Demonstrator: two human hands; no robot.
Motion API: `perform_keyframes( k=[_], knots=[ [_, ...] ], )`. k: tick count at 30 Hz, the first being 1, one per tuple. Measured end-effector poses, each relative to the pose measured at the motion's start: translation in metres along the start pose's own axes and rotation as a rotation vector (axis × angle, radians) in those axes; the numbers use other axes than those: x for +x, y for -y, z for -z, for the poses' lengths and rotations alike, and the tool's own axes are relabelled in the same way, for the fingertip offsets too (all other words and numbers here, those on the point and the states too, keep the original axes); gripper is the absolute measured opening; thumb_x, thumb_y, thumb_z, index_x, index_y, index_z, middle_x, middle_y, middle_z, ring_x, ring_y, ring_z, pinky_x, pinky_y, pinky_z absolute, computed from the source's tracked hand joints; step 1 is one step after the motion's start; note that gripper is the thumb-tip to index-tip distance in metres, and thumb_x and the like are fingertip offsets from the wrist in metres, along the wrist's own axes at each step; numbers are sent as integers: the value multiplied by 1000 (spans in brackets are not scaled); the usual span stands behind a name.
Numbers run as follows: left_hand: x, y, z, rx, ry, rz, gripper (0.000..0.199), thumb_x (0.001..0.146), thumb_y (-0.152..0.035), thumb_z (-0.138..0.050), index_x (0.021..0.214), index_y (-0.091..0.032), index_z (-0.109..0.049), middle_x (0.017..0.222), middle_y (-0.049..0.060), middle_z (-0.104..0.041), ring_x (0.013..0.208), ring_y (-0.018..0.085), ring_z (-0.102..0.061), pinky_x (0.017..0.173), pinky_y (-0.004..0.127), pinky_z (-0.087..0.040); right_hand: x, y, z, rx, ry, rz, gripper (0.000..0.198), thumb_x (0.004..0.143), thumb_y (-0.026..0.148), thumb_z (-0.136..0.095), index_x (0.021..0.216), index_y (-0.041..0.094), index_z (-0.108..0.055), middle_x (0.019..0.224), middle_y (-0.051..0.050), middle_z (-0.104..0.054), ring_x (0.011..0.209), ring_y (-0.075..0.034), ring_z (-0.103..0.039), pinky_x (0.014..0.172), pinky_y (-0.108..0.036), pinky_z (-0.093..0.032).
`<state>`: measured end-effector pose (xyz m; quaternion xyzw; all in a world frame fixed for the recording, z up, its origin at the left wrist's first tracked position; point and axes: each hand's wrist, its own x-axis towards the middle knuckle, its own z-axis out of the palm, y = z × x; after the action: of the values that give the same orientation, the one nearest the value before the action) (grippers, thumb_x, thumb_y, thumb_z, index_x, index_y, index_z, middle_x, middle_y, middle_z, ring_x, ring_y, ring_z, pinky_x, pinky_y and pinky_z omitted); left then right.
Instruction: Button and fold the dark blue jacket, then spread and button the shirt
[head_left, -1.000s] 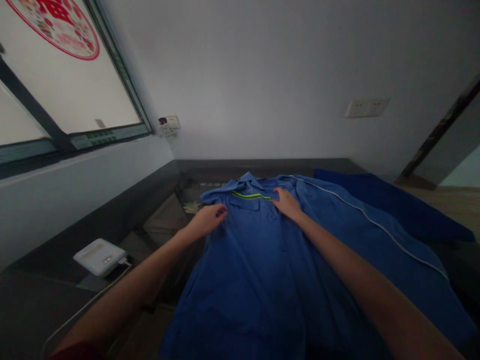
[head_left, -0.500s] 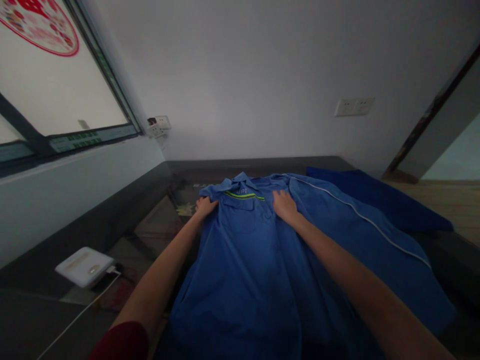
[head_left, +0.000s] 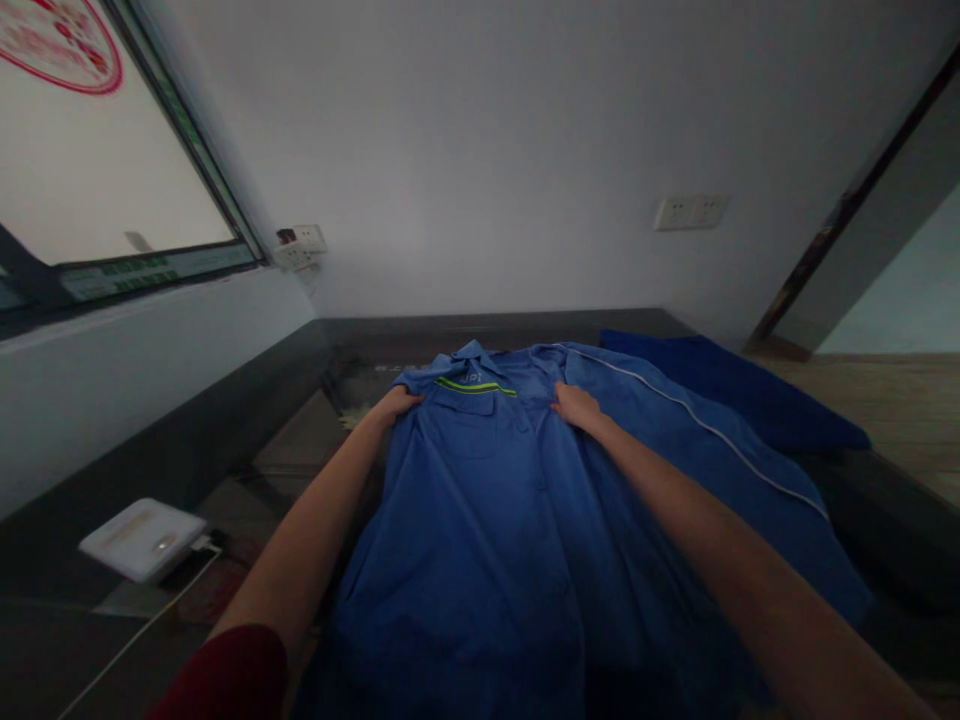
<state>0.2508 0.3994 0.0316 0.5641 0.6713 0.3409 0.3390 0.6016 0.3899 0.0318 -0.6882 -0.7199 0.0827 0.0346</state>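
A blue work jacket [head_left: 480, 520] lies spread over the dark table, its collar toward the wall. It has a yellow-green stripe above a flap pocket and white piping along the sleeve on the right. My left hand [head_left: 396, 401] is closed on the jacket's left edge near the shoulder. Across the chest, my right hand [head_left: 576, 405] pinches the fabric beside the front opening, and creases run from its fingers. The fingertips of both hands are partly hidden by cloth.
A darker blue folded cloth [head_left: 735, 390] lies at the right on the dark table [head_left: 480, 326]. At the left sits a white box-shaped device [head_left: 142, 538] with a white cable. Wall sockets [head_left: 690, 212] are beyond the table.
My right hand has gone from lying on the cloth to gripping it, and the chest fabric is pulled into more creases. The whole view has shifted slightly.
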Motion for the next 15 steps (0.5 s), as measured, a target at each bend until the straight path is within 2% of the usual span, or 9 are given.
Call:
perform_keyframes(
  k=[4,8,11,13,15],
  knots=[
    [23,-8,15,33,-143,-15,30,68,-19,-66,96,-9,-68,91,11,-72,87,23,-67,77,32,-54,19,3,19,20,-81,40,25,87,22,-50,111,15,-54,112,-14,-62,106,-26,-59,83,-32,-43],
    [55,-22,34,114,-332,-43,30,74,-18,-59,102,-8,-66,105,12,-69,101,23,-62,87,32,-50,50,8,44,59,-274,-12,28,91,21,-42,117,14,-49,113,-16,-61,107,-26,-57,85,-34,-42],
    [70,-30,46,197,-445,-35,32,79,-20,-55,107,-6,-62,115,16,-63,108,24,-58,92,34,-46,68,9,50,131,-401,-82,28,92,20,-39,118,14,-48,112,-15,-62,105,-25,-58,85,-34,-42],
    [73,-31,50,249,-467,-17,35,81,-24,-54,109,-4,-59,117,18,-61,108,26,-58,91,35,-46,73,9,47,174,-400,-86,29,92,17,-37,118,12,-49,113,-15,-61,106,-24,-56,87,-33,-41],
    [71,-26,51,294,-428,5,35,81,-30,-57,105,-4,-61,111,18,-64,102,26,-61,86,34,-48,72,10,39,186,-333,-42,32,90,15,-41,120,10,-49,117,-17,-59,109,-23,-54,90,-34,-40]
  ],
)
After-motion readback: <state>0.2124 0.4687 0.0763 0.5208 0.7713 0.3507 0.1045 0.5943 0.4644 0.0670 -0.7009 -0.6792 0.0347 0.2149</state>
